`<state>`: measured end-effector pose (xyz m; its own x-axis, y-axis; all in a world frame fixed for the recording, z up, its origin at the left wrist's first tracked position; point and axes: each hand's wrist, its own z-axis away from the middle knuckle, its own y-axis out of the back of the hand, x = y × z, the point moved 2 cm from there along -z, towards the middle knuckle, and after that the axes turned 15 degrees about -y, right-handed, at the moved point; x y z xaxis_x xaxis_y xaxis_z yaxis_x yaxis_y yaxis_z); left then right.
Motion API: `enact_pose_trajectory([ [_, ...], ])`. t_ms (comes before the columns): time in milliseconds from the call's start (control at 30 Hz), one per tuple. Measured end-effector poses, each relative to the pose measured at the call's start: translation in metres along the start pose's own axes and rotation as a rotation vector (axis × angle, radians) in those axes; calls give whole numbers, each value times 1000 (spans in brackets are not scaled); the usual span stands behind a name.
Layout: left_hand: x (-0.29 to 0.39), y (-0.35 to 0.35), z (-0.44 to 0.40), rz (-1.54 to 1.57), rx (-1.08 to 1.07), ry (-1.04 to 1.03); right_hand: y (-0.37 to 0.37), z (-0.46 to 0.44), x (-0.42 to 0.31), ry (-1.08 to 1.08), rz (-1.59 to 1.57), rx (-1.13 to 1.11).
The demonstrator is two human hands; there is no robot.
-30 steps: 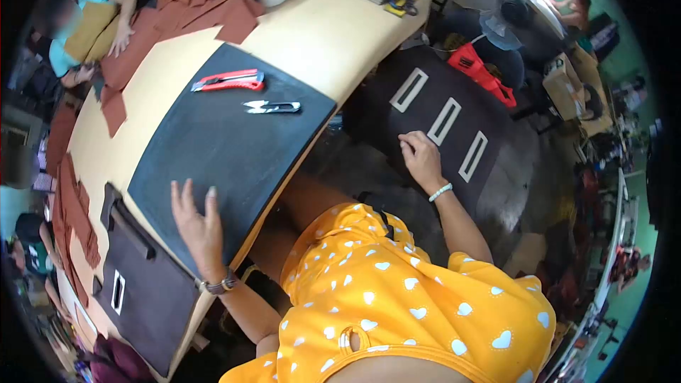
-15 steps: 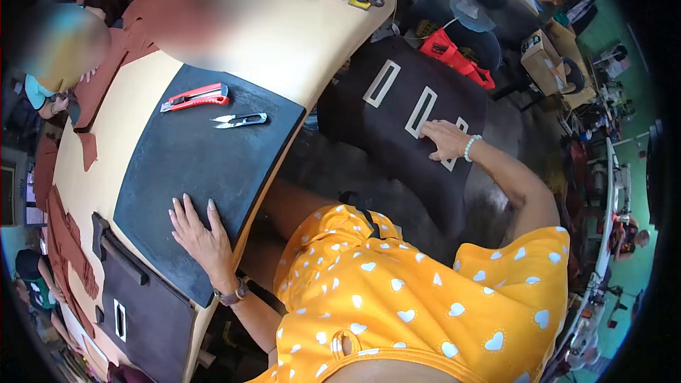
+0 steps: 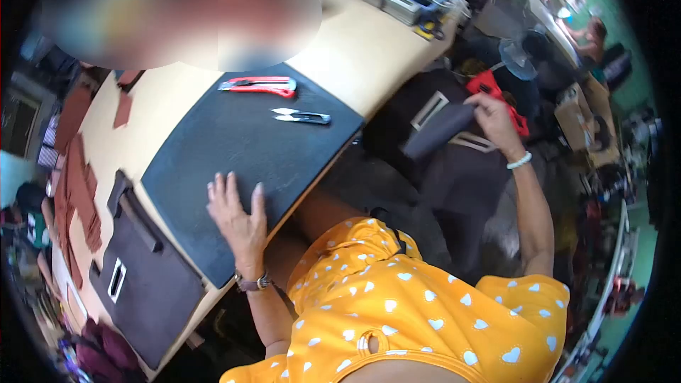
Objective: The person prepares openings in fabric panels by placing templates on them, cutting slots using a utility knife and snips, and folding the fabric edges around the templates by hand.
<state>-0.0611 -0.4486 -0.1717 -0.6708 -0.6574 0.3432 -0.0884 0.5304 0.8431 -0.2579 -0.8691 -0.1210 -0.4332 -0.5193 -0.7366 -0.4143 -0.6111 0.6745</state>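
Note:
My left hand (image 3: 240, 220) lies flat on a dark cutting mat (image 3: 206, 149), fingers spread. On that mat are a red utility knife (image 3: 259, 86) and thread snips (image 3: 303, 116). To the right of the table, my right hand (image 3: 496, 120) pinches the edge of a dark brown leather-like piece (image 3: 438, 130), which is raised and blurred by motion. Beneath it lie more dark pieces (image 3: 454, 191) with pale rectangular frames (image 3: 430, 110) on them. Another dark panel (image 3: 152, 294) with a pale-edged slot rests on the table left of the mat.
Reddish-brown scraps (image 3: 78, 191) lie along the table's far left side. Tape and tools (image 3: 408, 1) crowd the far table corner. A red bag (image 3: 489, 85), a cardboard box (image 3: 578, 110) and a fan (image 3: 521, 57) stand to the right. A person (image 3: 589, 39) sits farther back.
My right hand has taken hold of a dark piece from the pile and lifted it. The left hand stays flat on the mat. The view has turned, shifting the table leftward and down.

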Motion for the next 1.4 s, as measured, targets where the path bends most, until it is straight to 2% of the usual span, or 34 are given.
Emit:
enact_pose_trajectory([
  [33,3,2,-2,122,53,-34,-1,-9,-24,62,-226,61],
  [67,11,5,-4,300,30,-14,-9,-8,-63,116,-290,-24],
  [100,20,9,-6,478,15,5,-30,-4,-99,121,-485,-129],
  [133,28,10,-7,662,16,14,-54,0,-130,241,-387,-182],
  [167,33,12,-9,846,22,13,-77,7,-157,270,-386,-417],
  [200,35,14,-10,926,9,21,-106,3,-168,531,-156,-461],
  [233,34,15,-11,1009,-3,26,-128,17,-194,517,-171,-566],
  [300,25,20,-8,1348,36,93,-172,30,-221,638,-220,-654],
  [367,15,37,1,1698,84,121,-205,29,-233,814,-48,-384],
  [400,20,55,6,1834,184,149,-212,29,-241,840,-96,-289],
  [500,13,82,19,1222,343,170,-236,24,-247,766,84,-177],
  [533,0,83,26,832,351,84,-241,25,-250,744,203,-87],
  [633,11,101,26,320,343,0,-245,31,-263,727,319,-124],
  [667,17,103,21,325,348,10,-251,33,-262,713,269,-132],
  [767,17,93,18,333,145,23,-255,41,-268,765,90,-269],
  [800,18,93,15,528,166,66,-253,41,-272,709,34,-295],
  [900,15,98,19,394,116,91,-243,34,-275,735,-61,-424],
  [933,16,99,17,377,226,25,-248,33,-270,643,-74,-446],
  [1033,10,96,24,283,193,82,-254,39,-269,616,-130,-501],
  [1067,6,97,24,253,281,51,-254,42,-270,591,-149,-580],
  [1133,-5,110,28,177,304,139,-251,47,-271,538,-182,-732],
  [1233,-27,140,35,-23,335,187,-249,52,-258,683,-187,-897],
  [1400,-42,195,12,-344,320,157,-219,50,-247,518,-199,-1138],
])
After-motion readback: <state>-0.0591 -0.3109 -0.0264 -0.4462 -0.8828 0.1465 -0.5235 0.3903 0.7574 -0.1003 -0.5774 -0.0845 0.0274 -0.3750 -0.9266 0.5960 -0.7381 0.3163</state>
